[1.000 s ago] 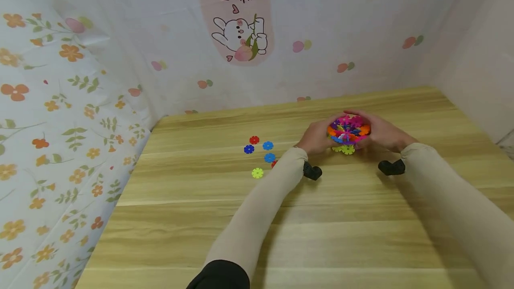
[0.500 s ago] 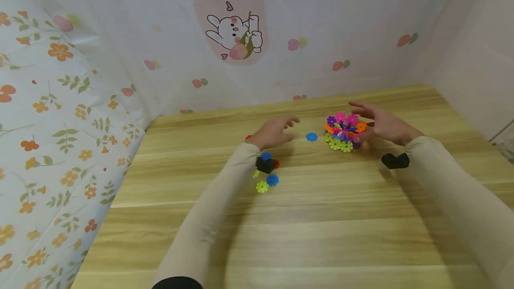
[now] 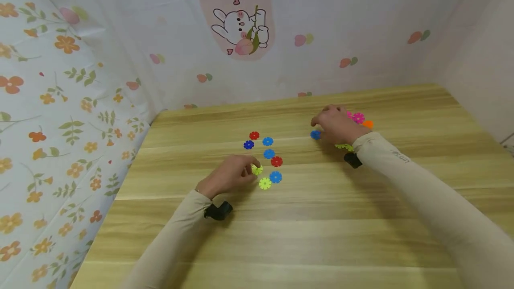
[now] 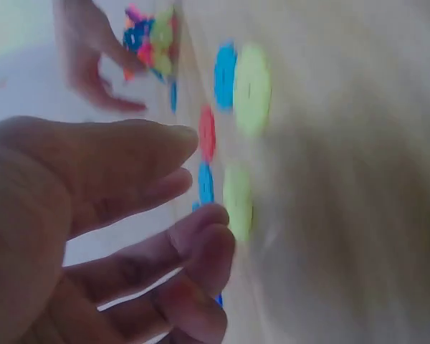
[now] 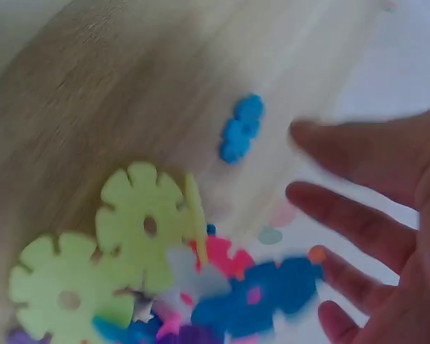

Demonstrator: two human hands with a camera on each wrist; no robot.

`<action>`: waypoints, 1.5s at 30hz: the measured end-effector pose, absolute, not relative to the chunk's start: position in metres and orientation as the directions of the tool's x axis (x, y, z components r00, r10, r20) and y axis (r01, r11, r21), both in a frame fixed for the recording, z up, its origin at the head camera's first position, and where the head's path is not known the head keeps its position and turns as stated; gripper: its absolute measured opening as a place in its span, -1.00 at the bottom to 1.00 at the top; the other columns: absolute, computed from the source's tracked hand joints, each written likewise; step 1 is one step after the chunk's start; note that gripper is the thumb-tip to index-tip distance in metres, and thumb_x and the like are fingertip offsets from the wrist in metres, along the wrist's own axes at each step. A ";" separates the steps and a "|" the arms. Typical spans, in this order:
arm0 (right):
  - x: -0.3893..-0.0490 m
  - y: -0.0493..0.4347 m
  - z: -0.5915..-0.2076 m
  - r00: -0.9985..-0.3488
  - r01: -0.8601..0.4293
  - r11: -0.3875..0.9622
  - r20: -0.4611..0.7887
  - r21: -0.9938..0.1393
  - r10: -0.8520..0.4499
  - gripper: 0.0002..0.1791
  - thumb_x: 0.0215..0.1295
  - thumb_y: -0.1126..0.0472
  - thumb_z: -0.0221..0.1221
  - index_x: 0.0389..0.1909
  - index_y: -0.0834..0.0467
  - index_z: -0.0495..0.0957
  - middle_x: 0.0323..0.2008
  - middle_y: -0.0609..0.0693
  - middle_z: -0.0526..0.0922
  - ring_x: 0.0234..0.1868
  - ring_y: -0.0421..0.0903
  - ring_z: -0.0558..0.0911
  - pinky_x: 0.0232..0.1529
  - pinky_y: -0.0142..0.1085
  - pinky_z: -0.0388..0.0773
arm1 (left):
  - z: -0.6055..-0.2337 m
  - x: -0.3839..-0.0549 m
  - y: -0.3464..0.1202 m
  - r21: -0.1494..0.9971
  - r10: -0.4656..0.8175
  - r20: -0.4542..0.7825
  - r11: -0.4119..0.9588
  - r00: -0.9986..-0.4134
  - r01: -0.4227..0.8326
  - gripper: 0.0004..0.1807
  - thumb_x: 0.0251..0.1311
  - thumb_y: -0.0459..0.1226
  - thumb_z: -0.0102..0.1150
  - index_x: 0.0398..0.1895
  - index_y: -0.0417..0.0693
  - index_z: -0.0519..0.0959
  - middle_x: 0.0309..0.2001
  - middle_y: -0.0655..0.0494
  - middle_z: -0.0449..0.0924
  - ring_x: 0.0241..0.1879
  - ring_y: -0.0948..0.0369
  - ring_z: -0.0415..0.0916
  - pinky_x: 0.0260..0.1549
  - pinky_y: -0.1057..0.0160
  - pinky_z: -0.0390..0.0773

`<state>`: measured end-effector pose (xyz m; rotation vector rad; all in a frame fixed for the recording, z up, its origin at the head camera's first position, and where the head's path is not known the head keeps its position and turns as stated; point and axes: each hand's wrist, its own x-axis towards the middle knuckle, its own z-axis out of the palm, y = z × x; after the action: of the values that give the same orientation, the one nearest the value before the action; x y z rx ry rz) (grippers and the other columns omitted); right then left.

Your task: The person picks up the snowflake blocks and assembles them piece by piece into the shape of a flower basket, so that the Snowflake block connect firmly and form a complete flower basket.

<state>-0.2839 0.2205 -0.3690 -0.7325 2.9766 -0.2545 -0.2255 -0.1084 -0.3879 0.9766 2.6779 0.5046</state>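
Note:
My left hand (image 3: 229, 174) is just beside a yellow-green notched plastic disc (image 3: 257, 170), fingers loosely bent. In the left wrist view, thumb and fingertips stand apart with nothing between them, and the disc (image 4: 237, 193) lies just past the fingertips. Over at the right, my right hand (image 3: 336, 125) hovers by a lone blue disc (image 3: 315, 134); the right wrist view shows its fingers spread, apart from that blue disc (image 5: 242, 130). Partly hidden behind this hand sits a built cluster of interlocked discs (image 3: 358, 118) in pink, orange, yellow-green, blue and purple.
More loose discs lie on the wooden table (image 3: 305, 235): a second yellow-green one (image 3: 265, 183), a blue one (image 3: 275, 177), a red one (image 3: 276, 161) and several others farther back. A patterned cloth (image 3: 180, 75) hangs behind the table.
Both hands held the cluster, then let go of it. My left hand has moved left and nearer to the loose discs. The right hand has shifted left, from the cluster toward the lone blue disc.

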 end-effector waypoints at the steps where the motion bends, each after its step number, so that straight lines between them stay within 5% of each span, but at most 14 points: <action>1: -0.285 0.217 -0.373 -0.881 -0.466 0.876 -0.028 -0.124 -0.473 -0.71 0.24 0.39 0.31 -0.02 0.18 0.69 -0.07 0.14 0.77 0.20 0.32 0.45 0.21 0.36 0.25 | -0.390 -0.221 -0.106 0.387 0.656 -0.085 0.716 -0.750 0.582 -0.72 0.24 -0.29 0.31 0.02 -0.11 0.65 -0.25 0.05 0.71 -0.34 0.24 0.60 -0.32 0.36 0.58; 9: -0.287 0.210 -0.398 -0.846 -0.518 0.842 0.053 0.151 -0.530 -0.80 0.20 0.47 0.30 -0.35 0.10 0.72 -0.46 0.04 0.76 -0.22 0.10 0.61 0.16 0.22 0.36 | -0.404 -0.198 -0.084 0.267 0.685 0.029 0.696 -0.728 0.666 -0.67 0.14 -0.19 0.45 -0.06 -0.14 0.69 -0.23 0.02 0.65 -0.34 0.20 0.50 -0.31 0.32 0.57; 18: -0.282 0.200 -0.395 -0.813 -0.568 0.801 0.018 0.189 -0.581 -0.81 0.19 0.48 0.32 -0.31 0.13 0.67 -0.35 0.13 0.76 -0.23 0.09 0.62 -0.10 0.02 0.64 | -0.407 -0.202 -0.078 0.302 0.628 -0.010 0.744 -0.778 0.596 -0.76 0.07 -0.23 0.50 -0.25 -0.07 0.65 -0.28 0.12 0.66 -0.33 0.22 0.55 -0.31 0.31 0.58; 24: -0.274 0.196 -0.391 -0.776 -0.631 0.776 0.008 0.019 -0.631 -0.76 0.09 0.56 0.32 -0.47 0.17 0.55 -0.51 0.02 0.63 -0.44 -0.09 0.55 -0.37 -0.27 0.58 | -0.408 -0.217 -0.081 0.631 0.619 -0.075 0.636 -0.782 0.444 -0.89 0.24 -0.37 0.31 -0.18 -0.12 0.66 -0.27 0.02 0.74 -0.29 0.21 0.67 -0.23 0.34 0.65; 29: -0.263 0.193 -0.394 -0.778 -0.619 0.753 0.041 -0.220 -0.627 -0.76 0.10 0.56 0.30 -0.50 0.15 0.59 -0.51 -0.06 0.62 -0.46 -0.17 0.48 -0.35 -0.31 0.52 | -0.408 -0.229 -0.080 0.880 0.548 -0.083 0.432 -0.832 0.197 -0.78 0.34 -0.42 0.19 0.01 -0.29 0.60 -0.21 -0.22 0.73 -0.26 -0.03 0.77 -0.22 0.17 0.75; 38: -0.231 0.175 -0.390 -0.886 -0.444 0.549 0.255 -0.708 -0.387 -0.95 0.29 0.34 0.31 -0.28 0.14 0.69 -0.28 -0.01 0.75 -0.25 -0.08 0.67 -0.20 -0.28 0.64 | -0.399 -0.232 -0.059 0.962 0.377 0.041 0.237 -0.925 0.139 -0.74 0.39 -0.36 0.15 0.07 -0.28 0.57 -0.19 -0.25 0.67 -0.23 -0.28 0.67 -0.19 0.00 0.74; 45: -0.213 0.159 -0.382 -0.854 -0.518 0.442 0.469 -0.732 -0.224 -0.93 0.25 0.36 0.33 -0.28 0.15 0.69 -0.31 0.04 0.75 -0.33 -0.14 0.70 -0.24 -0.45 0.62 | -0.388 -0.225 -0.048 0.969 0.375 0.142 0.135 -0.916 0.205 -0.75 0.41 -0.37 0.12 0.07 -0.33 0.55 -0.21 -0.38 0.62 -0.28 -0.38 0.62 -0.20 -0.25 0.66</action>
<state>-0.2130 0.1590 -0.3824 -0.7761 2.9162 -1.6720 -0.2253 -0.0477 -0.3884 0.5819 2.2611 1.8942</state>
